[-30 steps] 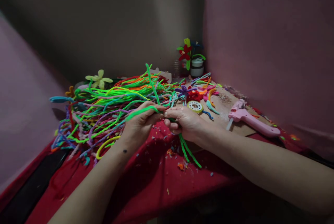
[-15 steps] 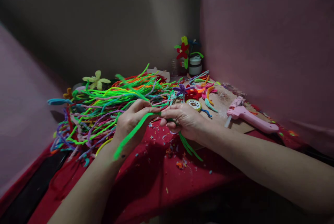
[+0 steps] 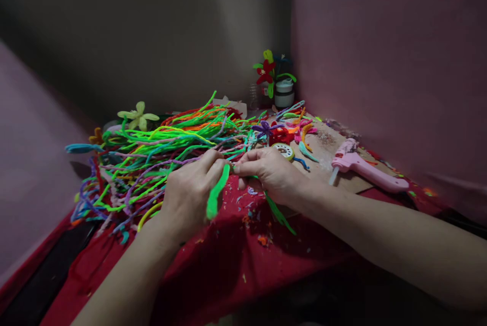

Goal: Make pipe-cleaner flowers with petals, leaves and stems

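Note:
Green pipe cleaners (image 3: 217, 194) are pinched between my two hands, which meet fingertip to fingertip above the red cloth. My left hand (image 3: 192, 189) is closed, and one fuzzy green end hangs down from its thumb side. My right hand (image 3: 268, 171) is closed too, its thumb and forefinger pinching the pipe cleaners near the left fingertips. Several green tails (image 3: 279, 214) trail below the right palm. The fingers hide the join between the two parts. Just behind the left hand lies a heap of coloured pipe cleaners (image 3: 171, 138).
A pink glue gun (image 3: 365, 169) rests on a cardboard sheet (image 3: 323, 156) at the right. Behind my right hand are a white-and-yellow spool (image 3: 283, 151) and a purple flower (image 3: 264, 129). A jar (image 3: 284, 94) with made flowers stands at the back. Scraps litter the red cloth (image 3: 236, 260).
The green end at my left hand has swung from lying across the wrist to hanging nearer the fingers. Another green end above that hand is no longer visible. The left hand has turned slightly.

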Available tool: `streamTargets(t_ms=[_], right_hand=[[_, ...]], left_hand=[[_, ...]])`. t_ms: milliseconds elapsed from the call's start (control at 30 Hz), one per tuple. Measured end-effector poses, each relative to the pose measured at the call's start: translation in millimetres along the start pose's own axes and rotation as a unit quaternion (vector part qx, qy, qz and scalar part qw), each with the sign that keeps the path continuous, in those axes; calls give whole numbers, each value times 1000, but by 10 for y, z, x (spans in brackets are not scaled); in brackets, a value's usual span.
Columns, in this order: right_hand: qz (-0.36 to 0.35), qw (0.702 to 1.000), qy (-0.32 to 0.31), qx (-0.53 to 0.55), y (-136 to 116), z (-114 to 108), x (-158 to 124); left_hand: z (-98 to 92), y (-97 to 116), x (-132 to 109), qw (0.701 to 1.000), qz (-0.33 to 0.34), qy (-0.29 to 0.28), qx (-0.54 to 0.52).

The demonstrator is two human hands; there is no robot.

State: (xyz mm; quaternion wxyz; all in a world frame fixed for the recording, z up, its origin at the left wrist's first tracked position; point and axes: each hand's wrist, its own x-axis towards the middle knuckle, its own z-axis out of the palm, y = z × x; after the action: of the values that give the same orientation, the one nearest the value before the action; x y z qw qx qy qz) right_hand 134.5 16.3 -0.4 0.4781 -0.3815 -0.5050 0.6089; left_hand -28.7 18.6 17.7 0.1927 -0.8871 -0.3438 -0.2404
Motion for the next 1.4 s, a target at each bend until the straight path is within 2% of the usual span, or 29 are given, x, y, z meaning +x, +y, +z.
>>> streamTargets(t_ms=[67, 100, 167, 233, 300, 333, 367, 400, 467, 533, 600, 667, 733, 800, 867, 967, 1033, 1100, 1167, 1233, 1267, 1333, 1367, 1400], right_hand=[[-64, 992, 19, -105, 5, 11, -38], [-109, 978, 30, -174, 10, 22, -68], [-218, 920, 47, -324, 24, 53, -147], [-324, 828, 49, -455, 39, 89, -235], [-403, 737, 36, -541, 50, 111, -306], [-431, 703, 32, -566, 53, 113, -328], [-448, 681, 27, -578, 54, 110, -338], [-455, 675, 24, -580, 56, 103, -338], [-449, 703, 18, -551, 56, 83, -313], [-432, 755, 18, -492, 51, 72, -276], [-405, 812, 38, -419, 29, 76, -245], [-342, 877, 59, -331, -12, 88, -222], [-253, 941, 62, -216, -62, 95, -204], [-175, 979, 45, -96, -106, 94, -187], [-125, 992, 25, 2, -132, 91, -171], [-75, 993, -14, 92, -142, 94, -153], [-52, 991, -35, 117, -139, 100, -147], [-43, 992, -48, 110, -134, 104, -150], [-59, 995, -47, 68, -126, 109, -168], [-118, 992, -23, -28, -111, 120, -203], [-166, 981, 1, -96, -100, 128, -225], [-275, 930, 55, -236, -73, 146, -261], [-317, 901, 78, -286, -60, 154, -272], [-342, 880, 96, -314, -49, 160, -275]], left_hand=[[-42, 40, 7, 998, -36, -17, -43], [-69, 49, 14, 994, -63, -28, -87], [-128, 39, 34, 968, -135, -64, -202], [-178, -3, 53, 909, -227, -122, -327], [-204, -57, 66, 823, -315, -159, -445], [-205, -82, 69, 779, -344, -168, -497], [-199, -103, 72, 740, -362, -175, -539], [-190, -119, 73, 708, -373, -180, -573], [-171, -139, 73, 667, -380, -194, -611], [-168, -145, 74, 645, -385, -203, -628], [-184, -144, 74, 642, -401, -204, -621], [-211, -139, 73, 659, -422, -175, -598], [-239, -128, 70, 700, -414, -117, -571], [-261, -110, 69, 762, -355, -20, -541], [-279, -87, 70, 835, -268, 54, -478], [-297, -56, 78, 931, -142, 79, -326], [-298, -42, 85, 963, -79, 83, -242], [-295, -30, 88, 971, -45, 92, -217], [-289, -21, 82, 963, -67, 63, -252], [-278, -18, 62, 927, -162, -16, -339], [-268, -21, 50, 890, -221, -62, -394], [-241, -31, 27, 804, -317, -127, -487], [-228, -36, 20, 772, -345, -137, -516], [-217, -38, 19, 754, -360, -133, -533]])
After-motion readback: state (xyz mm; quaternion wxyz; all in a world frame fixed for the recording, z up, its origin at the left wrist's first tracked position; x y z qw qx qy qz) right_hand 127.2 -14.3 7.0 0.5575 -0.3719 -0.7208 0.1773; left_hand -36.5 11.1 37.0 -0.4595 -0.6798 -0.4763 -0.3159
